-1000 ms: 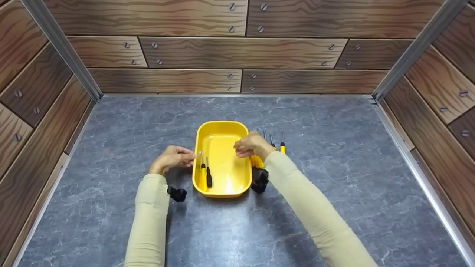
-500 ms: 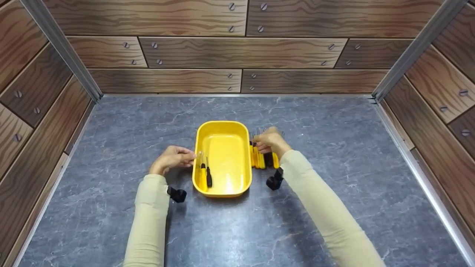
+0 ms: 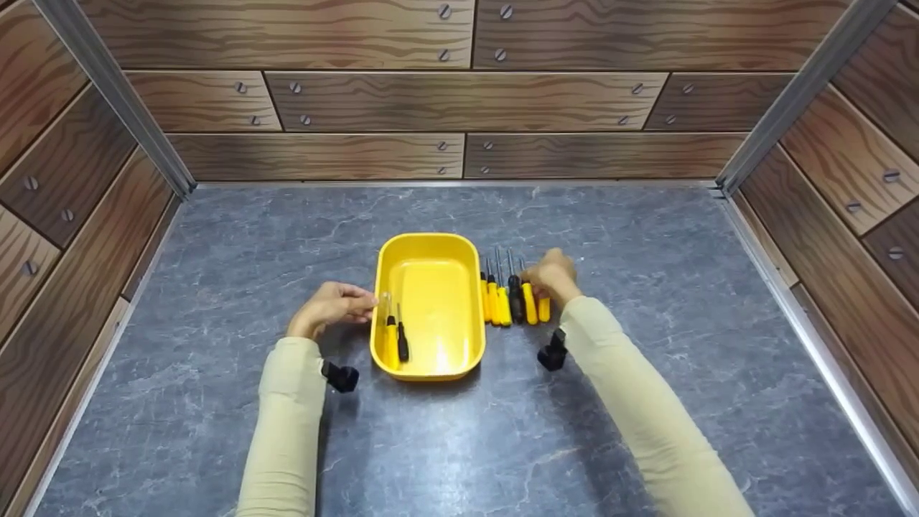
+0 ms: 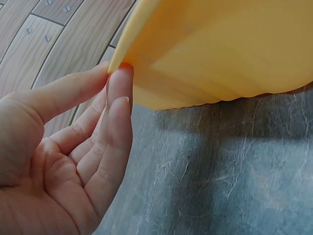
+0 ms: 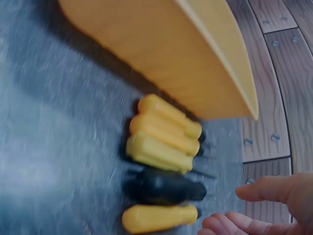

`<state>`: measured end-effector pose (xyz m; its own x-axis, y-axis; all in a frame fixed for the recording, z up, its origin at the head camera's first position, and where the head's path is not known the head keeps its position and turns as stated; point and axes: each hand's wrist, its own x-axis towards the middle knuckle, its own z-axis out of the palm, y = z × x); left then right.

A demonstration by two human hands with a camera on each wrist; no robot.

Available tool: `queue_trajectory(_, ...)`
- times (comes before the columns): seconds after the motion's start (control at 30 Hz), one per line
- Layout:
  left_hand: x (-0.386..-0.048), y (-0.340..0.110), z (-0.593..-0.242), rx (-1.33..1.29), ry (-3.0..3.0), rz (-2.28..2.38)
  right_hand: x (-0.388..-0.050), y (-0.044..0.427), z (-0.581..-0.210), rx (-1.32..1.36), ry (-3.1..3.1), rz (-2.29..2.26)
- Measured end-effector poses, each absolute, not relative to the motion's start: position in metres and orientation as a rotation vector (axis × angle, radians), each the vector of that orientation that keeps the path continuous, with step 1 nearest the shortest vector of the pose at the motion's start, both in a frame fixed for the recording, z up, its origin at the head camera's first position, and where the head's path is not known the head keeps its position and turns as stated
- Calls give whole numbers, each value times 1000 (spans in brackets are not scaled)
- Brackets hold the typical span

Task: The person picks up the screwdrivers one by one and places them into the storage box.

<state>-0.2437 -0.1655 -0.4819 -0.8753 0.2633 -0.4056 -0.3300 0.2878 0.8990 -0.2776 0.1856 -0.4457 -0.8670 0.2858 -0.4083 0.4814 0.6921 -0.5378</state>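
Observation:
My left hand (image 3: pixel 332 309) pinches the left rim of a yellow plastic tray (image 3: pixel 431 248); in the left wrist view the thumb and a finger (image 4: pixel 120 83) meet across that rim. Inside the tray, along its left wall, lie a yellow-handled screwdriver (image 3: pixel 392 343) and a smaller black one (image 3: pixel 403 345). My right hand (image 3: pixel 553 274) hovers over the right end of a row of screwdrivers, partly hiding the rightmost yellow-handled screwdriver (image 3: pixel 544 309). From the right wrist, thumb (image 5: pixel 266 188) and fingers stand apart with nothing visible between them. A black-handled screwdriver (image 5: pixel 166 187) lies among yellow ones.
The screwdriver row lies close along the tray's right side, shafts pointing away. Beneath everything is a grey marbled tabletop (image 3: pixel 431 459). Wood-patterned panels (image 3: pixel 459 104) rise at the back and both sides, with metal rails at the corners.
My right hand has moved from above the tray's right rim rightward, across the screwdriver row to its right end, uncovering several handles. The left hand and tray have stayed put.

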Motion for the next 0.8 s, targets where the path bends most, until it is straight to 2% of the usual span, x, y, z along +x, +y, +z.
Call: queue_trajectory(0.8, -243, -166, -482, -62, 2086, 1635, -270, 206, -461, 579, 2794, -647)
